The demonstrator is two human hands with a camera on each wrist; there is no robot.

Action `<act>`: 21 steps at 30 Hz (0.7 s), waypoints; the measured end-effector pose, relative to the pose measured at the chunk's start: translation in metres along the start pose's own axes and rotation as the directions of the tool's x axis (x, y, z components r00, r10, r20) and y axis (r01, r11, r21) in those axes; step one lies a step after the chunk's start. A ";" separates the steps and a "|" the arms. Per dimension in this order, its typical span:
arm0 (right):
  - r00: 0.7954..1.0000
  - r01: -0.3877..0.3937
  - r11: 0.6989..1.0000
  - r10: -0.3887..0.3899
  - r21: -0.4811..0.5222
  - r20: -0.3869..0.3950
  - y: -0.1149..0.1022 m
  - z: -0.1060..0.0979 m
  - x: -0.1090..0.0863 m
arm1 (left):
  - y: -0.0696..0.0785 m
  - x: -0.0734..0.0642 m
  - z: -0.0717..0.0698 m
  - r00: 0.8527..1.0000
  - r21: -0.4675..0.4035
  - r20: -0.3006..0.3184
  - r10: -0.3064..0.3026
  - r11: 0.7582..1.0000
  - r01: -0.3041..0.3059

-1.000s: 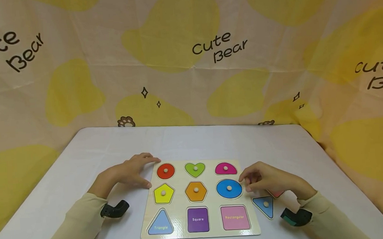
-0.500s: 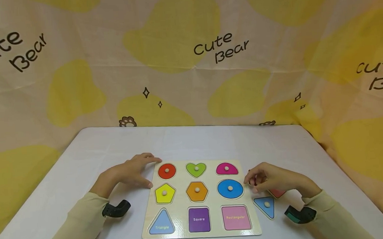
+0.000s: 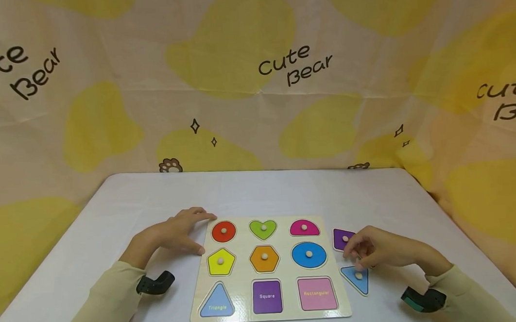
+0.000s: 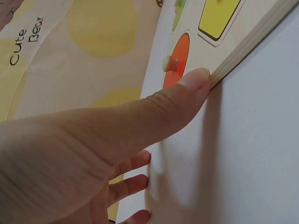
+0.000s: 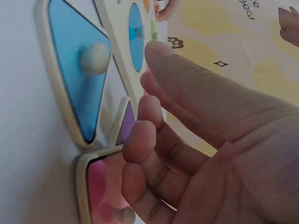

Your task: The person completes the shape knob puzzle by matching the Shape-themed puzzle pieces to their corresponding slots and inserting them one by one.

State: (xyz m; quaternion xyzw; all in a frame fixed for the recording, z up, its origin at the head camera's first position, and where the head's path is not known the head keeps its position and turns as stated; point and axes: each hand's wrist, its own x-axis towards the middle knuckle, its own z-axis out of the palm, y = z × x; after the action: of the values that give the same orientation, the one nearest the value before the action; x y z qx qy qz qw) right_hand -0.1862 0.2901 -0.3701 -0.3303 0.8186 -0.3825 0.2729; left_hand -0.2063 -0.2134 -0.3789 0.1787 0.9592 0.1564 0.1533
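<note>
A wooden shape puzzle board (image 3: pixel 241 239) lies flat, with knobbed shapes in its upper two rows. My left hand (image 3: pixel 180 231) rests at its left side, the thumb (image 4: pixel 198 81) touching the edge and the fingers spread near the top-left corner. To the right of the board, my right hand (image 3: pixel 385 249) hovers with loosely bent fingers and nothing between them. Beneath and around it lie a blue triangle piece (image 3: pixel 355 278) with a pale knob, a purple square piece (image 3: pixel 340 235), and a pink piece (image 5: pixel 105 182) that the hand covers in the head view.
The board's bottom row shows printed recesses: a triangle (image 3: pixel 217 301), a purple square (image 3: pixel 267 304) and a pink rectangle (image 3: pixel 318 301), none with a knob. A yellow patterned cloth (image 3: pixel 239 128) hangs behind the white table (image 3: pixel 251 193).
My right hand has moved right and toward me, away from the board's right edge, uncovering the purple square piece and now overlapping the pink one. The left hand stays put.
</note>
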 end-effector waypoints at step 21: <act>0.998 0.019 0.999 -0.021 -0.038 -0.058 0.016 0.008 -0.023 | 0.001 -0.002 -0.001 1.000 0.000 0.001 0.008 1.000 -0.008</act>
State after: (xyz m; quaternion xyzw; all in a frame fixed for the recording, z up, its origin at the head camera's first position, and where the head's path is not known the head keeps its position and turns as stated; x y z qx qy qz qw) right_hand -0.1716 0.3114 -0.3830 -0.3323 0.8300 -0.3791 0.2387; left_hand -0.2048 -0.2133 -0.3772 0.1824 0.9584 0.1570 0.1531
